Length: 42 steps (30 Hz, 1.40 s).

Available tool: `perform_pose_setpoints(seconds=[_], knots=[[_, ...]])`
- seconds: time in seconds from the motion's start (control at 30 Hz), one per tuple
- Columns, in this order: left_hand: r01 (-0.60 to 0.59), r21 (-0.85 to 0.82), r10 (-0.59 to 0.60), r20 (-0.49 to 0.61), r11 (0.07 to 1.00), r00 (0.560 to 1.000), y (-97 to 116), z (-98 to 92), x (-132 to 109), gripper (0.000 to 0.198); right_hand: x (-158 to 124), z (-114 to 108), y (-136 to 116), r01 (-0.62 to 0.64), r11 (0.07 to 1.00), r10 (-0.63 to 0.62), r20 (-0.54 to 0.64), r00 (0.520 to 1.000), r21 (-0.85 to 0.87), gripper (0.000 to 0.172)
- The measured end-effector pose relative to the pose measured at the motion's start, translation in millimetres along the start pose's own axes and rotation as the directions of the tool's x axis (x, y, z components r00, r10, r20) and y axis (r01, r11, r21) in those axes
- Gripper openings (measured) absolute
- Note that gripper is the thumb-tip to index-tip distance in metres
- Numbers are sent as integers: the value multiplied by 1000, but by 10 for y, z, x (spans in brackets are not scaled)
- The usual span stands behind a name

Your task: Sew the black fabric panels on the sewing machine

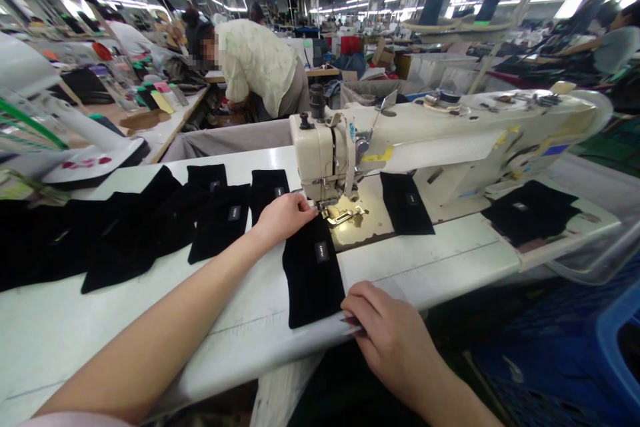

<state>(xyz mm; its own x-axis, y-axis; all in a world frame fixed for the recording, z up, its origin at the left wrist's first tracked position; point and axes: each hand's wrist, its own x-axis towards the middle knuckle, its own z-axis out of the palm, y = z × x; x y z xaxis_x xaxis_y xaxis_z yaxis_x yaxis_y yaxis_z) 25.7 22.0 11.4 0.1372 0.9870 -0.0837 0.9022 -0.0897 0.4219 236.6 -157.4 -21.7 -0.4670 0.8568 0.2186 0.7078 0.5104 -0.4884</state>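
Note:
A black fabric piece [311,287] with a small dark label [321,252] lies on the white sewing table, its far end at the needle area of a sewing machine [345,153]. My left hand [286,215] is closed in a pinch at that far end, beside the presser foot [340,217]. Close to the near right corner of the piece, my right hand [387,327] is closed around a small pointed tool [353,325]. Only its dark, shiny tip shows; the fingers hide the remainder, so its exact kind is unclear.
More labelled black pieces [220,220] overlap along the left of the table [220,300]. Another black piece [407,203] lies under the machine arm, and others [531,212] at the right end. A blue crate [565,347] stands lower right. A person [265,67] bends over beyond the table.

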Motion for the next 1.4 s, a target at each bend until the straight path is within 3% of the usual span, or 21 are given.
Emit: perform_pose_setpoints(seconds=[0.2, 0.4, 0.9, 1.13, 1.4], knots=[[5, 8, -5, -30, 1000, 1000, -10, 6, -42, 29, -37, -2, 1, 2, 999, -2, -1, 1000, -46, 29], [19, 20, -18, -43, 1000, 999, -4, 11, -45, 28, -37, 11, 18, 40, 997, -43, -45, 998, -65, 19], [5, 32, -3, -78, 999, 997, -43, 2, 20, 28, 92, -23, 46, 18, 997, -19, -11, 1000, -75, 19], [-135, -5, 131, -194, 991, 972, -115, -15, 18, 28, 157, -32, 66, 21, 997, -21, -7, 1000, -69, 19], [-150, 99, 168, -222, 984, 960, -333, -111, -150, 32, 236, -37, 76, 21, 997, -22, -20, 1000, -70, 22]])
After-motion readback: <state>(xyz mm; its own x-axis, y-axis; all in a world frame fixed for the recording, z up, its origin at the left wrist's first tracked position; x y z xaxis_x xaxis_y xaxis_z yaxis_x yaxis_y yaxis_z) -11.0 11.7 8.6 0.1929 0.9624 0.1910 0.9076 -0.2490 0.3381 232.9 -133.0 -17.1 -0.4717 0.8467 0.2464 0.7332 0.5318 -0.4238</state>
